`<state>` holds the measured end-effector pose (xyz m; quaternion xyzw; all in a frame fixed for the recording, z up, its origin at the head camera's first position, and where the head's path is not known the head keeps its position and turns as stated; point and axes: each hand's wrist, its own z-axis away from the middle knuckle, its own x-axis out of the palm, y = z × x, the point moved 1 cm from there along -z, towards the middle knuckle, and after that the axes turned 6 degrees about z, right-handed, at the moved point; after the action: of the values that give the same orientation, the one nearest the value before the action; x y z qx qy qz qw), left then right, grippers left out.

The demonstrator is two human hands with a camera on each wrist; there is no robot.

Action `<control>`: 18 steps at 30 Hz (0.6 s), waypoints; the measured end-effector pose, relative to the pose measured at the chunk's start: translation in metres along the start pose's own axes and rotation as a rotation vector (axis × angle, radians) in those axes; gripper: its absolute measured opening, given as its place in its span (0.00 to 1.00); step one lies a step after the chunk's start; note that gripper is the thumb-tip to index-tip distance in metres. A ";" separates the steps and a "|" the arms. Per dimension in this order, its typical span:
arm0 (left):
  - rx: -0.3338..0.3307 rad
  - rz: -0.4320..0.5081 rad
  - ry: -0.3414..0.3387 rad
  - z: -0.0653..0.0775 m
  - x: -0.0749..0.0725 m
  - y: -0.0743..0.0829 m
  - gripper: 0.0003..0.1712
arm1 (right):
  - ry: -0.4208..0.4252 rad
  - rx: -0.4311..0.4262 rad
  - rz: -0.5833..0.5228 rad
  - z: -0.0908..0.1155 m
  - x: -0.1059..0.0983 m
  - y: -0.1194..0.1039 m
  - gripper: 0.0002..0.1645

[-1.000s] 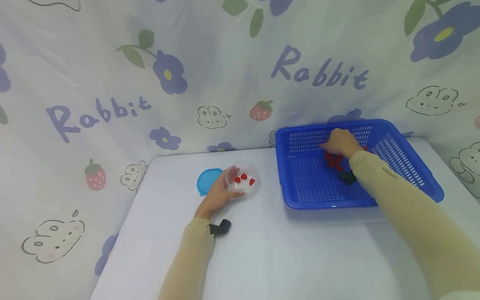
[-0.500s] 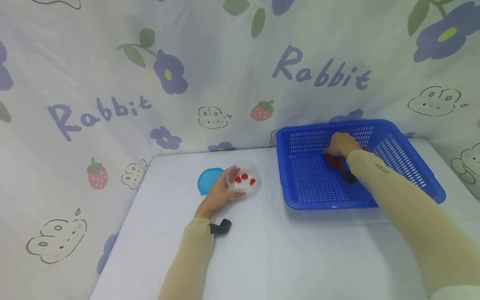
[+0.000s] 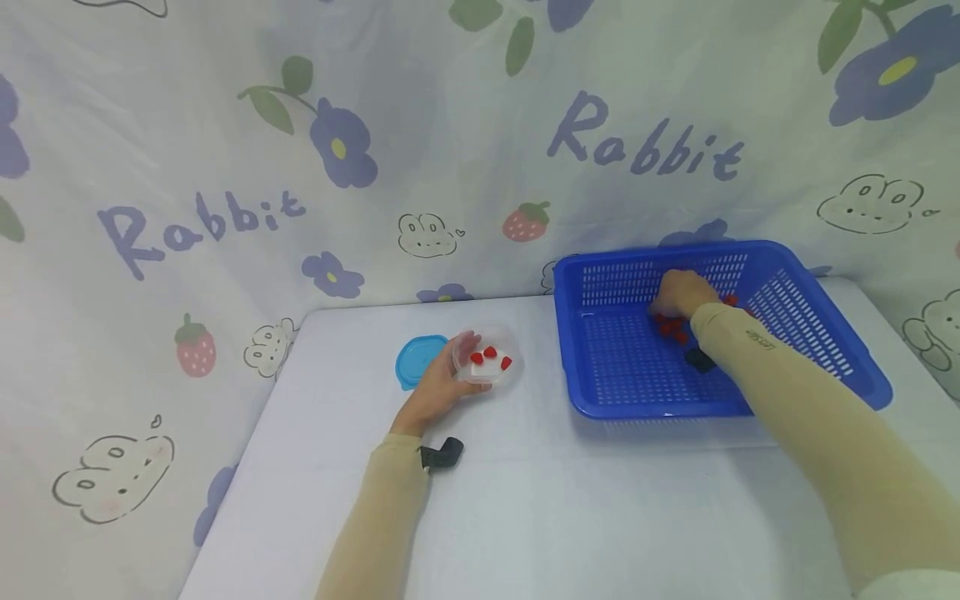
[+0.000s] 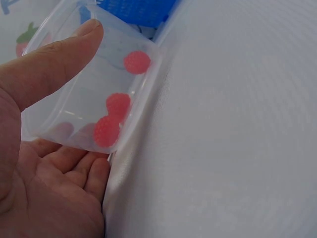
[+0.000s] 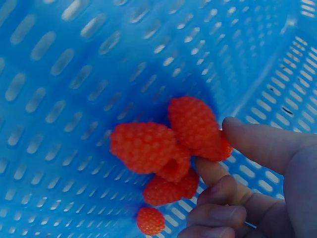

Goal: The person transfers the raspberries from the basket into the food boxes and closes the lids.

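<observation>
On the left of the white table (image 3: 555, 525), the person's left hand (image 3: 437, 390) curls round the left side of a clear plastic cup (image 4: 69, 111), thumb on the near side and fingers on the far side. The cup stands upright, with three red raspberries (image 4: 119, 105) at the bottom. A blue lid (image 3: 411, 362) lies flat just to the left, partly behind that hand.

Over on the right sits a blue basket (image 3: 660, 411), and the right hand (image 3: 682, 293) is down inside it, towards the far wall. There it meets a small heap of raspberries (image 5: 143, 148); its thumb and forefinger are bent a little apart, with a smaller berry (image 5: 226, 148) between their tips (whether they truly have hold of it, I can't tell). The other fingers curl inwards. One more berry lies at the edge of the heap.

Both arms wear beige sleeves (image 3: 382, 517). Behind the table hangs a curtain (image 3: 450, 125) printed with purple flowers, strawberries and rabbits.
</observation>
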<state>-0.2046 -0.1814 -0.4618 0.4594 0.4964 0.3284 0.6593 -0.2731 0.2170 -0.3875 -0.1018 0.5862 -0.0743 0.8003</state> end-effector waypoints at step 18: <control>0.011 -0.005 0.013 0.003 0.002 -0.001 0.54 | 0.034 -0.086 -0.018 0.003 -0.010 -0.006 0.25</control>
<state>-0.2010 -0.1812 -0.4628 0.4597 0.5036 0.3271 0.6542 -0.2731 0.2137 -0.3760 -0.1399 0.6014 -0.0578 0.7845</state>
